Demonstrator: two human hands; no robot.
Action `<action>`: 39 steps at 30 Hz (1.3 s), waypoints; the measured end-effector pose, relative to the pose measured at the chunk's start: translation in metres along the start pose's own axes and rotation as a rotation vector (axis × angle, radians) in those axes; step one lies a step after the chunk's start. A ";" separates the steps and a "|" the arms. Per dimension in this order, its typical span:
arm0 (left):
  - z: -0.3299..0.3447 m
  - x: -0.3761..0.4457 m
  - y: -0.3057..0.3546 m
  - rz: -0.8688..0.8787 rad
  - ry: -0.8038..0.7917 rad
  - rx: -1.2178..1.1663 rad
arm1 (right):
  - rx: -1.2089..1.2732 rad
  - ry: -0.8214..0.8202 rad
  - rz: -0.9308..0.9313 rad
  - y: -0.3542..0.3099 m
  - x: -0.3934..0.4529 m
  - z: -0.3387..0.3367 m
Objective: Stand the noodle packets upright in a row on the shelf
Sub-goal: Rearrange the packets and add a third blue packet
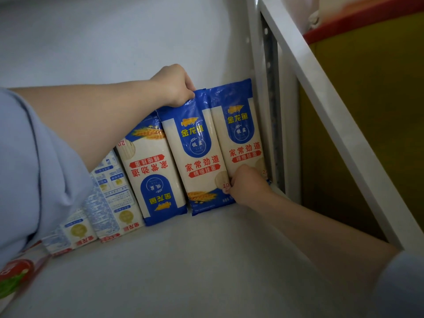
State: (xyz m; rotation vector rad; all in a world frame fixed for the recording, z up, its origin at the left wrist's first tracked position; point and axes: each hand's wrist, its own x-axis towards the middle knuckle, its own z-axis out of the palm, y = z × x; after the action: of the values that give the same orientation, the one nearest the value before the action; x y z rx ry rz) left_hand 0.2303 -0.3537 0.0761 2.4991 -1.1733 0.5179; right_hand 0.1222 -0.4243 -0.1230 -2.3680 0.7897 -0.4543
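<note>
Several blue-and-white noodle packets stand in a row against the back of the white shelf (206,260). My left hand (174,84) grips the top edge of the second packet from the right (195,154). My right hand (249,183) pinches the bottom of the rightmost packet (241,131), which stands beside the shelf's right upright. A third packet (151,171) stands upside down to their left. Further left, two packets (112,193) show their printed backs.
A white metal upright (259,65) with holes closes the shelf on the right. Beyond it lies a yellow surface with a red edge (367,111). A red-and-green packet (16,276) sits at the far left. Bare shelf floor spreads in front of the row.
</note>
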 end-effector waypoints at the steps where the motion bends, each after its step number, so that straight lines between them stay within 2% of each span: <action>1: 0.001 0.001 0.000 -0.002 0.003 0.007 | 0.001 0.003 0.006 0.001 0.001 0.000; 9: 0.006 0.003 0.000 -0.023 0.052 0.012 | -0.114 0.005 -0.026 0.000 -0.004 -0.003; 19: 0.008 -0.001 -0.003 0.005 0.122 0.013 | -0.039 -0.014 -0.028 -0.003 -0.010 -0.004; 28: -0.016 -0.007 -0.018 0.110 0.054 0.211 | -0.041 0.001 -0.022 -0.005 -0.012 -0.005; 32: -0.020 -0.004 -0.018 0.108 0.110 0.210 | -0.066 0.005 -0.016 -0.006 -0.012 -0.006; 39: -0.022 -0.006 -0.016 0.127 -0.047 0.303 | -0.091 0.012 -0.014 -0.006 -0.012 -0.005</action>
State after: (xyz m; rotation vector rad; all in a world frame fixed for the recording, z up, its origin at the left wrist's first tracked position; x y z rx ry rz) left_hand 0.2354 -0.3301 0.0904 2.7115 -1.3682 0.7224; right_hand 0.1134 -0.4151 -0.1173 -2.4579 0.8155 -0.4475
